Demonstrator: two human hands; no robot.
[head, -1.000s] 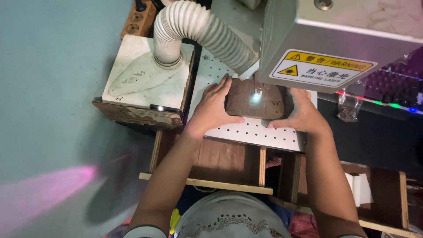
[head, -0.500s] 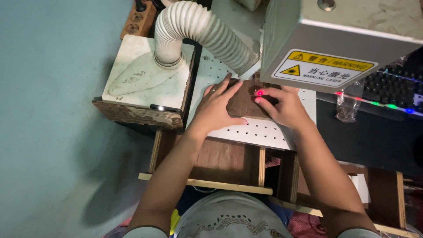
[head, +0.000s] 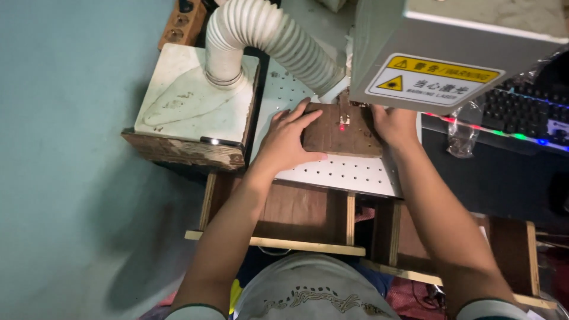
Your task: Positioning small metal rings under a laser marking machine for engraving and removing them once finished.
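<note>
A dark brown flat wooden board (head: 349,137) lies on a white perforated metal plate (head: 349,175) beneath a grey laser machine head (head: 450,47). A small red light dot and a tiny pale piece (head: 342,123) show on the board's top. My left hand (head: 287,139) rests flat against the board's left edge, fingers spread. My right hand (head: 394,124) presses on the board's right edge, its fingertips hidden under the machine head.
A white ribbed hose (head: 267,35) runs from a pale box on a wooden block (head: 192,118) at left. A keyboard with coloured lights (head: 521,115) and a clear plastic cup (head: 462,133) sit at right. A wooden frame (head: 278,237) lies under the plate.
The bright light on the board has gone to a small red dot. My right hand moved from the board's top back to its right edge; the left hand stayed.
</note>
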